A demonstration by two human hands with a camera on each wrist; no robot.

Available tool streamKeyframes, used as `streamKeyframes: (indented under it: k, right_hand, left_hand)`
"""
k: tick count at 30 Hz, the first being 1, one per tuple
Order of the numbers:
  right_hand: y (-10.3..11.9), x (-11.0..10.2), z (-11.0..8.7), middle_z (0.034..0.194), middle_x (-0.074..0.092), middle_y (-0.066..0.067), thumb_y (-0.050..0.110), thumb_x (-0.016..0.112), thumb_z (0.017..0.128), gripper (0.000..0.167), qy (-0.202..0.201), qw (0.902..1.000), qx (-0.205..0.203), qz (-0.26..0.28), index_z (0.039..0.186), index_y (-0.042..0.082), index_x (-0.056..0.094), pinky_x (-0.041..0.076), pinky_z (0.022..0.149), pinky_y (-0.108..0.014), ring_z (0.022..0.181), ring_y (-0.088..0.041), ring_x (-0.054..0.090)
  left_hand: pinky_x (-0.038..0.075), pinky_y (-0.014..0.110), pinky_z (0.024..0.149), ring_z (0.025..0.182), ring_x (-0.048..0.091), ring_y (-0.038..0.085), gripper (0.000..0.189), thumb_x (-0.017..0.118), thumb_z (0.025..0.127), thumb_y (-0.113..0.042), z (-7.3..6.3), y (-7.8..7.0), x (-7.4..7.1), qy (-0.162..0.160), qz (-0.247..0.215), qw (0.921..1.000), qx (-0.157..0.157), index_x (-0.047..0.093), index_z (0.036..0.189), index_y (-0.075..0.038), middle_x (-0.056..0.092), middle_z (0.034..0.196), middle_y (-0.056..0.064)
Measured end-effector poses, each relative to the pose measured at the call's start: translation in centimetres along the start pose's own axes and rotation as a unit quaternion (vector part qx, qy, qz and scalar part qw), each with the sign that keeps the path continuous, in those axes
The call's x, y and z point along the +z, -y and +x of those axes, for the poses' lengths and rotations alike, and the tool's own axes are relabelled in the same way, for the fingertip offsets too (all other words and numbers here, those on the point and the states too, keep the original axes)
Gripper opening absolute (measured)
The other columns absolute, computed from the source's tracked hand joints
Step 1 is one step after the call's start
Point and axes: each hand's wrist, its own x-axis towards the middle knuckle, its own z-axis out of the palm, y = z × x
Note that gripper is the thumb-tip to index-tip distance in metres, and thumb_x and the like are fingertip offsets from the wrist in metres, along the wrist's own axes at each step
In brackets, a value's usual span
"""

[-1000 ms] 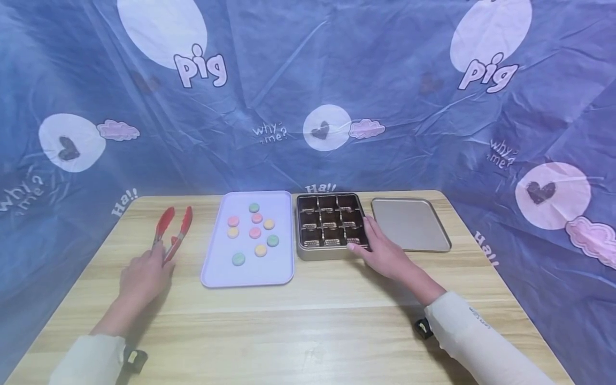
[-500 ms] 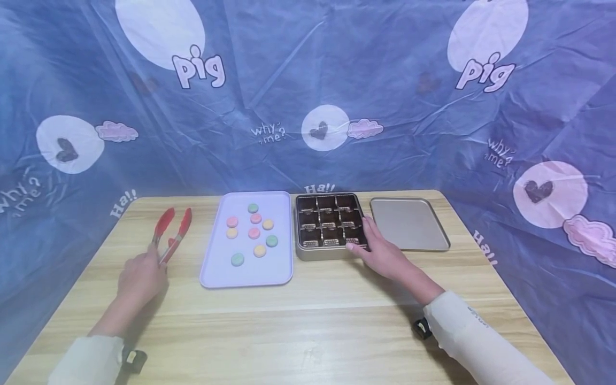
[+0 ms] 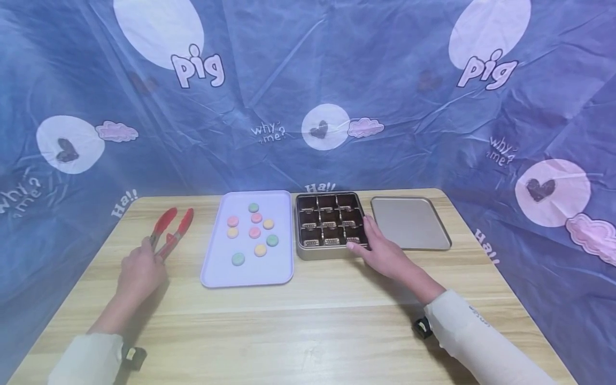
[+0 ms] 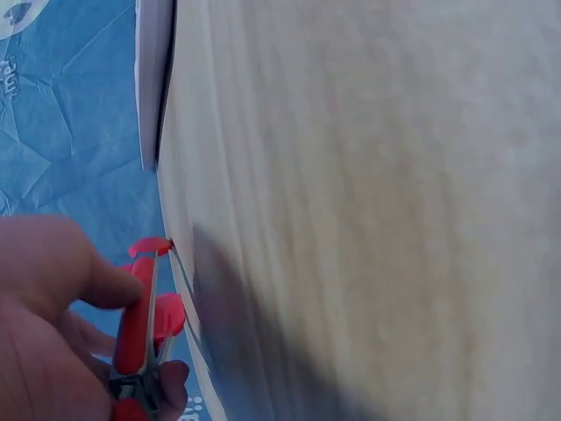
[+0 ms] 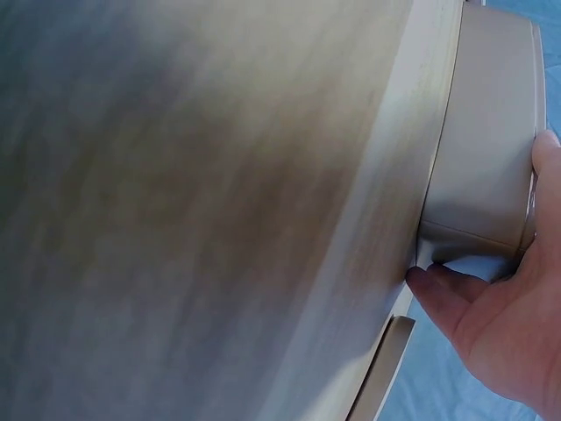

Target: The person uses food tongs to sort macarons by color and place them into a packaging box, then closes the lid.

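In the head view, my left hand [image 3: 141,270] holds a pair of red-tipped tongs [image 3: 167,245] at the table's left, their two tips spread apart. The left wrist view shows thumb and fingers round the tongs' red handle [image 4: 134,338]. My right hand [image 3: 385,256] rests against the front right corner of a gold metal tin [image 3: 320,254], thumb at the front rim and fingers along the right side. Its brown insert [image 3: 329,219] has several compartments with nothing in them. Up close, the tin's side wall [image 5: 482,123] stands beside the fingers [image 5: 438,298].
A pale lilac tray [image 3: 218,272] lies between tongs and tin, bearing several small round macarons, pink [image 3: 254,233], yellow [image 3: 260,250] and green [image 3: 238,259]. To the tin's right lies a flat gold lid [image 3: 409,224]. Blue printed cloth [image 3: 269,80] stands behind the wooden table [image 3: 289,331].
My left hand has shifted slightly left, and its hold on the tongs has changed a little. The right hand, tin, tray, macarons and lid stay where they were.
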Motion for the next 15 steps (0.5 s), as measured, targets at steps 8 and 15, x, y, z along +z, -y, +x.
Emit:
streamKeyframes:
  k: [8,15]
  right_hand:
    - [0.0,0.0,0.0,0.170,-0.007,-0.009,0.069,0.045,0.097,0.100,-0.002,1.0000,0.003,-0.001,0.162,0.013,-0.006,0.040,0.106,-0.066,0.140,-0.051,0.038]
    - [0.1,0.0,-0.1,0.170,-0.008,-0.008,0.070,0.043,0.096,0.100,-0.002,1.0000,0.002,-0.005,0.162,0.013,-0.005,0.041,0.105,-0.066,0.139,-0.052,0.040]
  left_hand:
    - [0.043,0.052,0.056,0.089,0.054,0.055,0.058,0.050,0.098,-0.034,0.8,0.2,0.0,0.009,0.023,0.9988,-0.043,0.038,0.131,0.013,0.053,0.104,0.037]
    - [0.042,0.058,0.059,0.088,0.056,0.053,0.067,0.048,0.098,-0.049,1.2,0.9,-0.2,0.017,0.038,0.9971,-0.064,0.042,0.128,0.011,0.051,0.106,0.036]
